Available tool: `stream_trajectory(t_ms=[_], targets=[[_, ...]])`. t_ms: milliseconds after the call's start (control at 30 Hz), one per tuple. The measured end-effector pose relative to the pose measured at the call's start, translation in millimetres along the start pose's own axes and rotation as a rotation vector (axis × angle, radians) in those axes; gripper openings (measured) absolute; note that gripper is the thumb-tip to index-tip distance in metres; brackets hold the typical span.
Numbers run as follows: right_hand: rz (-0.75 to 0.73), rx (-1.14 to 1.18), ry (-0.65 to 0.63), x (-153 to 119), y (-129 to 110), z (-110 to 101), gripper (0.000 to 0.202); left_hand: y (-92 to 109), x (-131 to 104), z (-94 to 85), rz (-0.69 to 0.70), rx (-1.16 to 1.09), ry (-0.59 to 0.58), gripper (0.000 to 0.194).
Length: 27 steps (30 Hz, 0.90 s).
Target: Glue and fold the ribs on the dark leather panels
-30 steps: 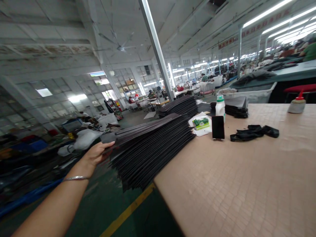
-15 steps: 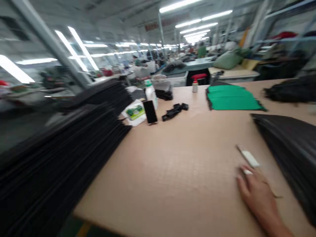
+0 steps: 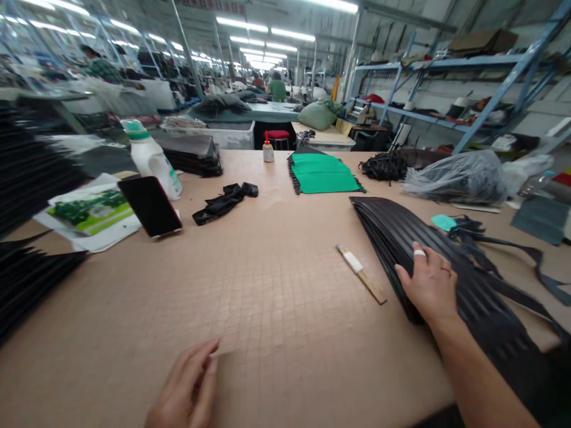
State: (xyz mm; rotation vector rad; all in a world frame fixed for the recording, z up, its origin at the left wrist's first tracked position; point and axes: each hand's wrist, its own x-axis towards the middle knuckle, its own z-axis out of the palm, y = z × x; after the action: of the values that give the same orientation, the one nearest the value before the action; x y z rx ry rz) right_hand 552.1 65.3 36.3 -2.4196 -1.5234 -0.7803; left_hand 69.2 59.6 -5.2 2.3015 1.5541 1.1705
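Note:
My right hand point(image 3: 430, 282) rests on a stack of dark, ribbed fabric pieces point(image 3: 464, 285) on the right of the table. Its thumb sits apart from the fingers near the stack's left edge, and a white band wraps one fingertip. Just left of that stack lies a thin wooden-handled tool point(image 3: 363, 276) with a white wrapping and a dark tip. My left hand point(image 3: 187, 386) is over the tabletop point(image 3: 267, 285) at the lower edge of the view, fingers stretched out, holding nothing.
Tall black stacks point(image 3: 40, 273) line the left side. Toward the back left are a phone point(image 3: 151, 205), a white bottle point(image 3: 149, 157) and a black strap point(image 3: 225, 202). Green fabric point(image 3: 323, 173), a small red-tipped bottle point(image 3: 267, 150) and a plastic bag point(image 3: 455, 178) lie farther back.
The view has swung right. My right hand has moved from beside the wooden-handled tool onto the dark fabric stack, and the tool lies free. My left hand has come into view.

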Motion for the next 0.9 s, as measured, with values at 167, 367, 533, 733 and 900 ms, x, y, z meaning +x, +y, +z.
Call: stream_trajectory(t_ms=[167, 367, 533, 733, 900], targets=[[-0.050, -0.213, -0.135, 10, 29, 4, 0.059, 21, 6, 53.1, 0.055, -0.060, -0.091, 0.025], [-0.070, -0.182, -0.177, 22, 27, -19, 0.031, 20, 6, 51.0, -0.001, -0.146, -0.078, 0.021], [-0.297, 0.168, 0.048, 13, -4, -76, 0.024, 25, 7, 49.3, -0.037, -0.209, -0.062, 0.022], [-0.895, 0.687, -0.139, -98, -106, -97, 0.042, 52, 10, -2.4, 0.012, -0.033, 0.314, 0.029], [-1.024, 0.827, -0.381, -168, -114, -71, 0.046, 59, 2, -11.9, 0.029, 0.090, -0.155, 0.036]])
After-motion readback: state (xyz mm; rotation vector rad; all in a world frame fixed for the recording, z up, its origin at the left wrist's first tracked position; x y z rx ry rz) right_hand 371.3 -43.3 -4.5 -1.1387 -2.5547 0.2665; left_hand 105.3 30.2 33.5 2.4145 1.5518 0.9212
